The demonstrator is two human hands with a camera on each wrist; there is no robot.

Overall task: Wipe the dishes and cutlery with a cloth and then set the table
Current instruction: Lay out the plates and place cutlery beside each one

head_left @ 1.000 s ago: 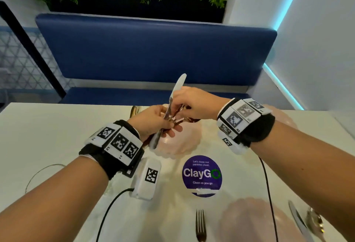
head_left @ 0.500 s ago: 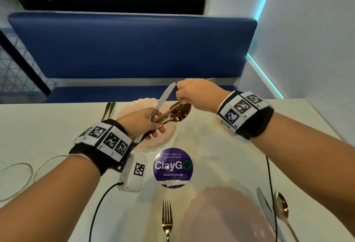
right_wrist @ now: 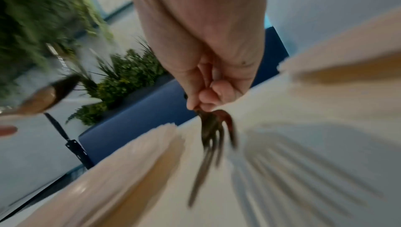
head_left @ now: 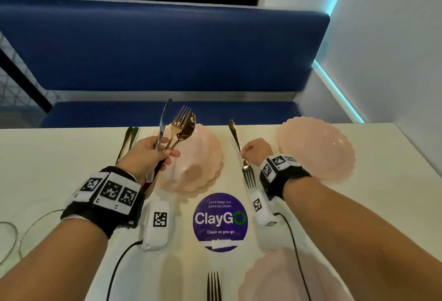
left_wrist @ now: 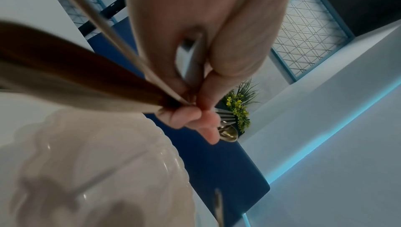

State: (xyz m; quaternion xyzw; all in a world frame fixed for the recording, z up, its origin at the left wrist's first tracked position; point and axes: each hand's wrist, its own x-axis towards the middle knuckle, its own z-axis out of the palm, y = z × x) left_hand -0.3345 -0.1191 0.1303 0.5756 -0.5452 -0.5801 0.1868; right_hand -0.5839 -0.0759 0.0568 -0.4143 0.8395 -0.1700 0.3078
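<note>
Left hand (head_left: 146, 154) grips cutlery bunch (head_left: 177, 128); right hand (head_left: 257, 151) grips fork (head_left: 246, 169).

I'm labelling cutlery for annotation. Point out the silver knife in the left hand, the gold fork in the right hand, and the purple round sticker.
silver knife (head_left: 165, 115), head view, blade.
gold fork (head_left: 248, 176), head view, tines.
purple round sticker (head_left: 220, 219), head view, ClayGo lettering.

On the bench (head_left: 59, 157), two plates (head_left: 201, 157) (head_left: 318, 147) sit side by side at the far edge, a sticker (head_left: 220, 221) before them, and a third plate (head_left: 287, 279) nearest, right of a fork (head_left: 213, 286).
</note>
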